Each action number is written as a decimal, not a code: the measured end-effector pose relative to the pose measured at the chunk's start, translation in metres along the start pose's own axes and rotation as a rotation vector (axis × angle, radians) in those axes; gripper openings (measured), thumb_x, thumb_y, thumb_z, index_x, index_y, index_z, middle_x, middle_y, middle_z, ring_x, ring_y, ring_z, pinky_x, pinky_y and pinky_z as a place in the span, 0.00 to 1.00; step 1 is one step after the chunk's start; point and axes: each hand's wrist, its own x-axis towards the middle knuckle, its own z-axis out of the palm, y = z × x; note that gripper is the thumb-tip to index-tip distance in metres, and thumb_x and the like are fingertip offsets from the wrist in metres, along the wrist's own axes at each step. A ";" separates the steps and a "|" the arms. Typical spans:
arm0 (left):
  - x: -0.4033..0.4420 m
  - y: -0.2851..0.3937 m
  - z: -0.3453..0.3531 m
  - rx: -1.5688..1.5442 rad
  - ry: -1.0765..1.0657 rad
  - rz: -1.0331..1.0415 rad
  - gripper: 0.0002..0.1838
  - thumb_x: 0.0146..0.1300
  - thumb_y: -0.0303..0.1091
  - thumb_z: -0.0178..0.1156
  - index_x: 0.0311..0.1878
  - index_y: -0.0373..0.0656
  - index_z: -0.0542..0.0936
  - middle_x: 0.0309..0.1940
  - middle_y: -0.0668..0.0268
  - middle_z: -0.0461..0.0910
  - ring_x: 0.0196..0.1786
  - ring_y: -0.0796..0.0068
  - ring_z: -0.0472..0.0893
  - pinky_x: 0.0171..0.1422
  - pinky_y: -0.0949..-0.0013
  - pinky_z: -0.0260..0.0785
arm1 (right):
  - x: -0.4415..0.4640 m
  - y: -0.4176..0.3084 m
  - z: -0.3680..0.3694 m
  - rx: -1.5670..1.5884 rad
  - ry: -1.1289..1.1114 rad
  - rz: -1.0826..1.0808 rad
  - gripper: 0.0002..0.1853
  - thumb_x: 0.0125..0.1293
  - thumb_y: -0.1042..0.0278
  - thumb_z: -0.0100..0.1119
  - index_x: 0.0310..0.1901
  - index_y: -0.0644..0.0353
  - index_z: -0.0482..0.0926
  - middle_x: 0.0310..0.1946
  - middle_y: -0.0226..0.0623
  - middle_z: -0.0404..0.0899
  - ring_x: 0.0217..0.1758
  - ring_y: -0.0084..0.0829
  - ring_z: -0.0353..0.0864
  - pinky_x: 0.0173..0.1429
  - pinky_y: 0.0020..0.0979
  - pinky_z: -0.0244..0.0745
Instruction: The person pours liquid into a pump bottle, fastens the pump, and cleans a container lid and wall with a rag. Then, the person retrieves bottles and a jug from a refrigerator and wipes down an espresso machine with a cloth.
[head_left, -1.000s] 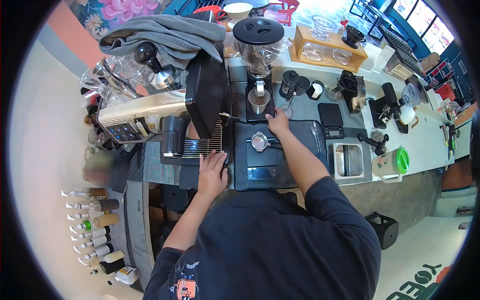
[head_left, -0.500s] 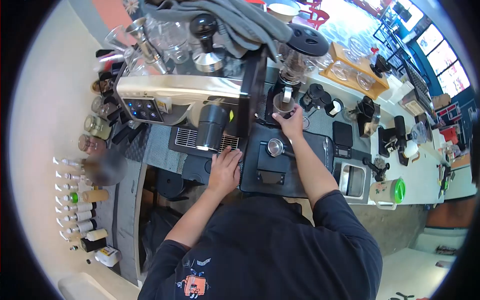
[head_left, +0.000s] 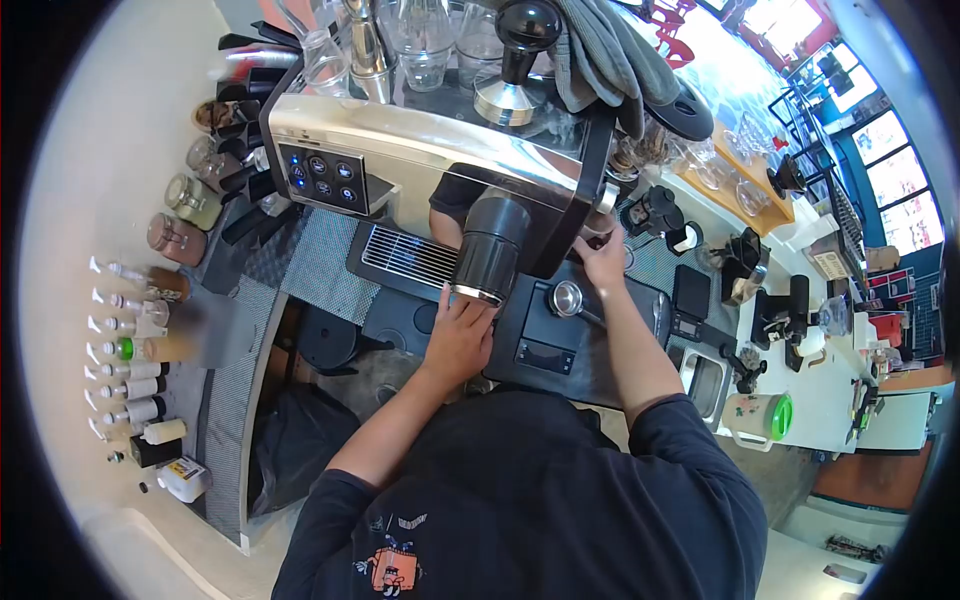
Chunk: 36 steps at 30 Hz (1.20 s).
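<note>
My right hand reaches past the corner of the espresso machine to the coffee grinder. Its fingers close round a small cup under the grinder's spout; the machine's edge hides part of the cup. My left hand lies with extended fingers at the front edge of the drip tray, just below the black cylindrical group head. It holds nothing. Between my hands, a metal portafilter rests on a black scale, its handle pointing toward my right forearm.
A tamper, glasses and a grey cloth sit on top of the machine. To the right are a second black scale, a small steel sink and a green-lidded jug. Pump bottles line the left wall.
The view has turned left, so the machine now covers more of the grinder and the cup. My right hand still grips the cup; my left hand stays by the drip tray.
</note>
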 end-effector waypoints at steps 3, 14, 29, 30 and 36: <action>0.001 0.002 -0.002 -0.013 0.008 0.000 0.31 0.64 0.27 0.71 0.72 0.44 0.83 0.72 0.64 0.83 0.82 0.52 0.77 0.72 0.43 0.74 | 0.004 -0.002 0.001 -0.162 0.012 0.123 0.45 0.62 0.72 0.87 0.76 0.66 0.68 0.63 0.46 0.86 0.70 0.38 0.85 0.76 0.39 0.77; 0.004 0.003 -0.006 -0.040 0.012 0.006 0.31 0.64 0.29 0.72 0.72 0.44 0.83 0.73 0.65 0.82 0.82 0.51 0.75 0.85 0.29 0.65 | -0.026 0.035 -0.016 -0.093 0.122 0.009 0.32 0.74 0.79 0.70 0.77 0.66 0.72 0.63 0.44 0.88 0.60 0.33 0.89 0.69 0.36 0.83; 0.032 0.039 -0.077 -0.506 -0.038 0.076 0.32 0.74 0.36 0.73 0.78 0.41 0.79 0.76 0.52 0.81 0.81 0.40 0.76 0.86 0.45 0.69 | -0.162 -0.146 0.037 0.968 -0.249 0.730 0.32 0.92 0.33 0.47 0.48 0.58 0.83 0.24 0.21 0.73 0.23 0.17 0.69 0.29 0.27 0.64; 0.033 0.033 -0.076 -0.509 -0.050 0.210 0.34 0.76 0.42 0.72 0.81 0.42 0.77 0.80 0.51 0.78 0.86 0.42 0.72 0.90 0.42 0.62 | -0.165 -0.162 0.058 1.000 -0.171 0.946 0.35 0.88 0.25 0.46 0.53 0.52 0.84 0.31 0.19 0.78 0.29 0.20 0.70 0.34 0.28 0.64; 0.014 -0.014 -0.071 -0.415 -0.017 0.637 0.38 0.77 0.62 0.65 0.82 0.51 0.78 0.86 0.54 0.71 0.90 0.39 0.65 0.95 0.33 0.47 | -0.198 -0.153 0.130 1.266 -0.589 0.641 0.57 0.80 0.11 0.24 0.86 0.57 0.65 0.81 0.46 0.73 0.84 0.44 0.71 0.83 0.48 0.67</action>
